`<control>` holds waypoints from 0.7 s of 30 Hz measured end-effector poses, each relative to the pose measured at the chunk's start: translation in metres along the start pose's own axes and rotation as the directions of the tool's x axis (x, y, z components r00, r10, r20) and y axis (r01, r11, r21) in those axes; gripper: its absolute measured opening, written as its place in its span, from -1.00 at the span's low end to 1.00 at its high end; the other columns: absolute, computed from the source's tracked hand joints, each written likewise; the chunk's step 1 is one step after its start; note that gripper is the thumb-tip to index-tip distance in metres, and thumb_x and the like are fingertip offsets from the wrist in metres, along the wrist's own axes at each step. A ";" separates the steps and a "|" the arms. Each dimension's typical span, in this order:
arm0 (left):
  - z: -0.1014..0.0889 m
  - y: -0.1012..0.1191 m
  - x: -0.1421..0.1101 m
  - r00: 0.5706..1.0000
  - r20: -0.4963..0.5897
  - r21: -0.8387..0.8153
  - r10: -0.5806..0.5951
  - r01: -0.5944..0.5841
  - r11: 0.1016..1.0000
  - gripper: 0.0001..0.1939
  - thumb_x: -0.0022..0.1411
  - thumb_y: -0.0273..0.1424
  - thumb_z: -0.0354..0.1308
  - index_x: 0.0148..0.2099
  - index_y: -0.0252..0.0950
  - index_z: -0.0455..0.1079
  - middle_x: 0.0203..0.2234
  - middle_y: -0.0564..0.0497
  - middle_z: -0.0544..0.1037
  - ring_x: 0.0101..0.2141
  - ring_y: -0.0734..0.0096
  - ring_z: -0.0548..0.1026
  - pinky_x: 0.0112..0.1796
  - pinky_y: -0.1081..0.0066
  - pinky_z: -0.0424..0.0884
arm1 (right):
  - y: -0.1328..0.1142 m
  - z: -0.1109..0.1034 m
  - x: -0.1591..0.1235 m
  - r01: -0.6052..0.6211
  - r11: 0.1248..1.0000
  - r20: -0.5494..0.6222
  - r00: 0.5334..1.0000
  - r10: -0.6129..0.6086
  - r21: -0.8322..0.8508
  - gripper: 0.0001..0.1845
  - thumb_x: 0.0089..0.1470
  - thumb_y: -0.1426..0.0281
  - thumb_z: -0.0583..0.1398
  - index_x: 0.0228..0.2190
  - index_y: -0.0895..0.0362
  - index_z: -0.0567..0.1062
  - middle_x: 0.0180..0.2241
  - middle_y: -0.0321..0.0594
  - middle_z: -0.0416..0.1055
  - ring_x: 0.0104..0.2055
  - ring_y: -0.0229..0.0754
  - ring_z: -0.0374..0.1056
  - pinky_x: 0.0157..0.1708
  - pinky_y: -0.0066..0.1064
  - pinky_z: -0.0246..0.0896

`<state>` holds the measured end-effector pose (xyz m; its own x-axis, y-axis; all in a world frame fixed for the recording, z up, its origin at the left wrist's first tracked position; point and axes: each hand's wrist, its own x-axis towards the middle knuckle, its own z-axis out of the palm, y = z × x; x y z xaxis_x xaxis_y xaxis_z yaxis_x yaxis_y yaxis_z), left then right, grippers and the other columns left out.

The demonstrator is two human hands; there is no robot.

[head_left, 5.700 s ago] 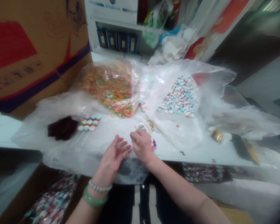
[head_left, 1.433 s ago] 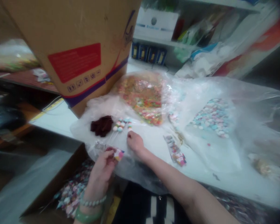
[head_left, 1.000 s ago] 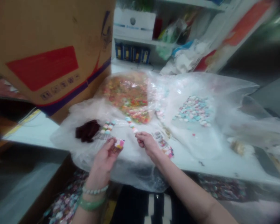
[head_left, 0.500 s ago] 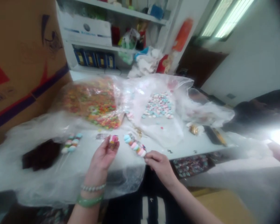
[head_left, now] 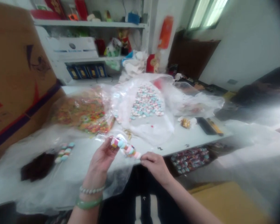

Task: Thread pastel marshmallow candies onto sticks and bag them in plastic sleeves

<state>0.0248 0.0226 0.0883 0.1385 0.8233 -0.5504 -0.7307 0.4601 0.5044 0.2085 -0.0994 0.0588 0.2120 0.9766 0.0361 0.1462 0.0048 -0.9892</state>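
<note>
My right hand (head_left: 154, 165) pinches the lower end of a candy skewer (head_left: 130, 151), a row of pastel blue, pink and white marshmallow-like pieces. The skewer slants up and left across the gap between my hands. My left hand (head_left: 105, 155) is closed on a small pink, white and yellow piece (head_left: 114, 142); blur hides whether it is a sweet or a wrapper. The skewer's blue tip lies right beside that piece. Further left, several finished-looking skewers (head_left: 64, 152) lie on clear plastic (head_left: 84, 174), next to a dark brown heap (head_left: 38, 166).
Behind my hands lie a bag of orange, red and green sweets (head_left: 84, 116) and an open bag of pastel pieces (head_left: 147, 102). A cardboard box (head_left: 16, 68) stands at left. Right of them are a gold crumpled item (head_left: 185, 123), a dark tool (head_left: 206, 126) and a lower tray of wrapped pieces (head_left: 190, 158).
The skewer in my right hand has come left, its blue tip closing the gap to the piece in my left hand. My left fingers are more closed. The camera view has shifted.
</note>
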 end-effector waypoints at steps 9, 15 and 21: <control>0.032 -0.043 -0.002 0.995 0.079 0.290 0.052 -0.073 0.954 -0.82 0.29 -0.60 0.07 -0.33 -0.37 0.46 -0.47 -0.02 0.56 -0.47 0.39 0.55 -0.33 0.34 0.55 | 0.019 -0.040 -0.005 0.042 0.997 -0.063 0.997 -0.046 -0.071 -0.83 -0.04 0.48 0.16 -0.60 0.08 0.49 -0.53 -0.32 0.40 -0.43 -0.23 0.33 -0.34 -0.44 0.19; 0.044 -0.067 -0.001 0.985 0.131 0.472 0.116 -0.165 0.866 -0.89 0.19 -0.61 0.15 -0.24 -0.39 0.48 -0.46 -0.02 0.57 -0.51 0.40 0.52 -0.43 0.38 0.53 | 0.035 -0.049 -0.015 0.147 0.843 -0.033 0.981 -0.191 -0.518 -0.74 0.18 0.45 0.09 -0.43 0.07 0.56 -0.45 -0.22 0.42 -0.41 -0.24 0.31 -0.32 -0.47 0.16; 0.048 -0.068 0.025 0.990 -0.036 0.393 0.135 -0.110 0.913 -0.81 0.21 -0.63 0.07 -0.42 -0.31 0.36 -0.56 0.08 0.49 -0.49 0.40 0.53 -0.35 0.34 0.56 | 0.068 -0.051 -0.004 0.082 0.857 -0.100 0.983 -0.153 -0.508 -0.75 0.20 0.40 0.07 -0.36 0.09 0.55 -0.36 -0.17 0.45 -0.30 -0.20 0.35 -0.22 -0.43 0.18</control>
<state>0.1103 0.0275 0.0723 0.0146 0.8655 -0.5007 -0.4195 0.4599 0.7826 0.2670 -0.1138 -0.0011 0.2826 0.9380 0.2010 0.6336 -0.0252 -0.7733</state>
